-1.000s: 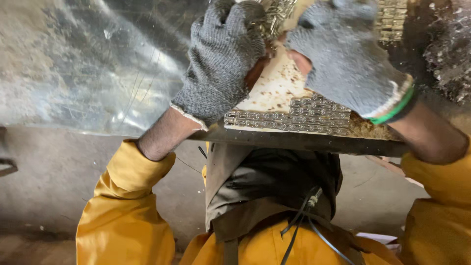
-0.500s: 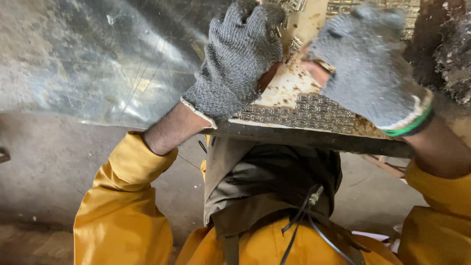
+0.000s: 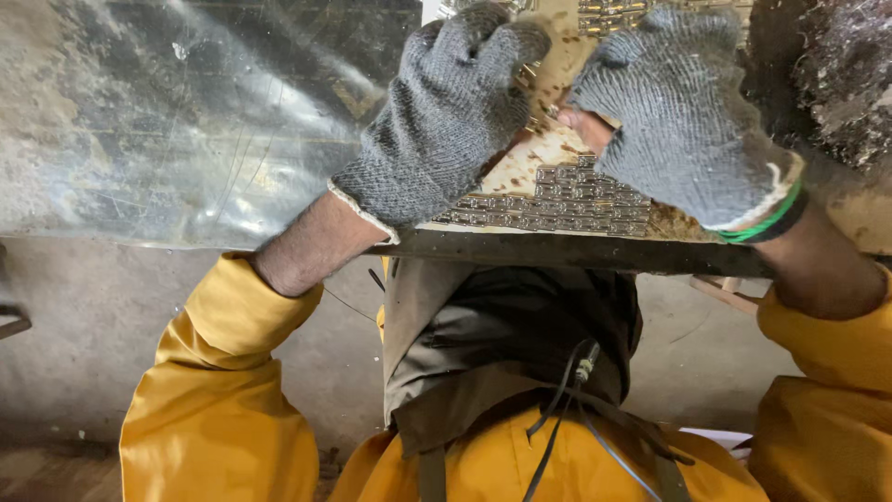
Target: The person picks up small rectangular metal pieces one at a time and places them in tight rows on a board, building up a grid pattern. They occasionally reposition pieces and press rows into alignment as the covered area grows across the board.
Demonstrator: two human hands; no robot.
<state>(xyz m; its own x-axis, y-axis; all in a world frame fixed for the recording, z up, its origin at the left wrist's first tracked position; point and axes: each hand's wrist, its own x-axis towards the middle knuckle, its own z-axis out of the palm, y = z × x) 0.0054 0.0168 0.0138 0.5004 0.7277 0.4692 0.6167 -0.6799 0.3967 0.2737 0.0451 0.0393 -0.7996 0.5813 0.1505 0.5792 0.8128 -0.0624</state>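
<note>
Both hands sit in the upper centre of the frame, each in a grey knitted glove, and both are curled over the same piece of work: a tan, stained board (image 3: 534, 153) carrying rows of small metal pieces (image 3: 557, 204) packed side by side. The left hand (image 3: 446, 112) is closed into a loose fist, knuckles toward the camera, pressing on the board's upper left part; the right hand (image 3: 683, 116), its cuff edged in green, is bent with one bare fingertip showing through a worn spot in the glove, touching the board just beside the left hand. Whether anything small is pinched between the fingers cannot be told, since the gloves hide the contact. The board rests on the dark front edge of a workbench (image 3: 576, 253) that crosses the middle of the frame, and a dull, scratched metal sheet (image 3: 186, 121) fills the upper left. Along the board's lower edge several rows of pieces lie in order, while the patch directly under the hands looks bare, so the rows seem only partly dealt with. Yellow sleeves (image 3: 223, 390) and a dark apron (image 3: 511, 344) occupy the lower half, above a concrete floor (image 3: 84, 316).
</note>
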